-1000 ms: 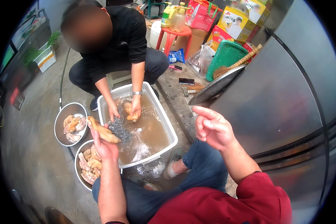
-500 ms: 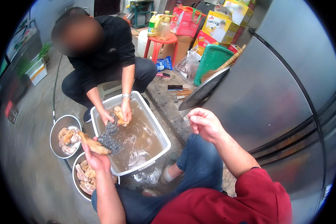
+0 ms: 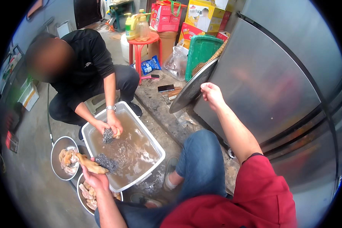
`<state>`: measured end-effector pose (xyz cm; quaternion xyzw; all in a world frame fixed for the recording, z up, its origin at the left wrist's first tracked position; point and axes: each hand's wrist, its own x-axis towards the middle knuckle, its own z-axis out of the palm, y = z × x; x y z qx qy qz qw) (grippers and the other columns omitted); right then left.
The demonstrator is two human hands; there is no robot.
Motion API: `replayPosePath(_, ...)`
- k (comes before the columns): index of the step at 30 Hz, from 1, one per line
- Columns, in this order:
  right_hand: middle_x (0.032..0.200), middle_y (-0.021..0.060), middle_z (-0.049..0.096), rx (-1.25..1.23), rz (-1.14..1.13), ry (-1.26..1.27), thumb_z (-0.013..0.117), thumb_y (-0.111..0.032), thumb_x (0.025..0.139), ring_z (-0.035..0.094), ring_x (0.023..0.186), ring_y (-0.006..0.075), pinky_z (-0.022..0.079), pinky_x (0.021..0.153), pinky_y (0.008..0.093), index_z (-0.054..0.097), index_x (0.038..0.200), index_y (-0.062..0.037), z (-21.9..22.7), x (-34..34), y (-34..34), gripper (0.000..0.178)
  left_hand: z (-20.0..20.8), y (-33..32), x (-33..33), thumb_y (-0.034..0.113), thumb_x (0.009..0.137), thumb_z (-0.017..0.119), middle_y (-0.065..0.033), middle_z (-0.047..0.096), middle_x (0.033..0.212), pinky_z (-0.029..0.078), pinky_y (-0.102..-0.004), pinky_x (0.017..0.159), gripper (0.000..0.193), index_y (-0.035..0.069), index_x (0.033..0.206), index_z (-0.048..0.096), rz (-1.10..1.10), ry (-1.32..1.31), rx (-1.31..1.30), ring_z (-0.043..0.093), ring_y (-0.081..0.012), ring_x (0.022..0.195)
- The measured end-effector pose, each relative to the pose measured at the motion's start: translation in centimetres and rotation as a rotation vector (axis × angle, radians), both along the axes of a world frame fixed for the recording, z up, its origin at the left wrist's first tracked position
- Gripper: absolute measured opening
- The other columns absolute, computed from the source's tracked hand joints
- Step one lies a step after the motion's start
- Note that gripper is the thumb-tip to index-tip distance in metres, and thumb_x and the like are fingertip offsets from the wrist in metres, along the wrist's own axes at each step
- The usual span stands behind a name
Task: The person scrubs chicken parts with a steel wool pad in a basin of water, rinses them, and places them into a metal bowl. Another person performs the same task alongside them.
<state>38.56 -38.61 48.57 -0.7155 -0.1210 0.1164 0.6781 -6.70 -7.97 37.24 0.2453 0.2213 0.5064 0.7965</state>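
My left hand (image 3: 97, 180) is wrapped round a tan pig's trotter (image 3: 89, 164) at the left rim of a white tub (image 3: 160, 155) of murky water. A grey steel wool scourer (image 3: 107, 162) touches the trotter's right end; whether my fingers also hold it is hidden. Raised to the right, in front of the fridge, my right hand (image 3: 212, 95) has its fingers curled together, and anything in them is too small to make out. Across the tub, a co-worker's hands (image 3: 109, 126) hold another steel wool scourer (image 3: 108, 136) and a piece of meat over the water.
Two metal bowls of meat pieces, an upper bowl (image 3: 54, 161) and a lower bowl (image 3: 81, 199), stand left of the tub. A grey fridge (image 3: 262, 87) rises at the right, with a round lid (image 3: 190, 93) leaning beside it. Behind are a red stool (image 3: 137, 42) and a phone (image 3: 165, 88).
My view has shifted. My right hand has reached farther out, its fingers drawn closer together. My left hand still holds the trotter; the co-worker's hands have closed round the piece of meat.
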Motion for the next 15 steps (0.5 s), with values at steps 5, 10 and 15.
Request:
replayPosePath(5, 0.073, -0.0037, 0.056, -0.031, 0.024, -0.047, 0.063, -0.017, 0.095, 0.048, 0.056, 0.0057, 0.040, 0.049, 0.0220, 0.061, 0.085, -0.0094, 0.1, 3.2, 1.9, 0.012, 0.6, -1.0, 2.1, 0.040, 0.098, 0.051, -0.0058, 0.059, 0.112, 0.044, -0.0327, 0.091, 0.052, 0.009, 0.140, 0.045, -0.104, 0.005, -0.017, 0.055, -0.0163, 0.101)
replayPosePath(10, 0.073, -0.0033, 0.057, -0.044, -0.003, -0.027, 0.063, -0.018, 0.094, 0.049, 0.057, 0.0049, 0.040, 0.048, 0.0212, 0.063, 0.087, -0.0084, -0.5, 4.7, 2.6, 0.012, 2.4, -2.1, 4.6, 0.038, 0.099, 0.050, -0.0078, 0.059, 0.116, 0.045, -0.0338, 0.094, 0.054, 0.005, 0.141, 0.042, -0.202, -0.037, -0.015, 0.056, -0.0182, 0.104)
replayPosePath(15, 0.074, -0.0029, 0.058, -0.056, -0.031, 0.000, 0.065, -0.018, 0.093, 0.049, 0.056, 0.0051, 0.040, 0.048, 0.0209, 0.064, 0.088, -0.0074, -1.0, 5.5, 2.4, 0.012, 2.4, -2.4, 5.7, 0.039, 0.099, 0.050, -0.0094, 0.060, 0.115, 0.046, -0.0336, 0.095, 0.053, 0.004, 0.139, 0.044, -0.288, -0.028, -0.007, 0.057, -0.0193, 0.105)
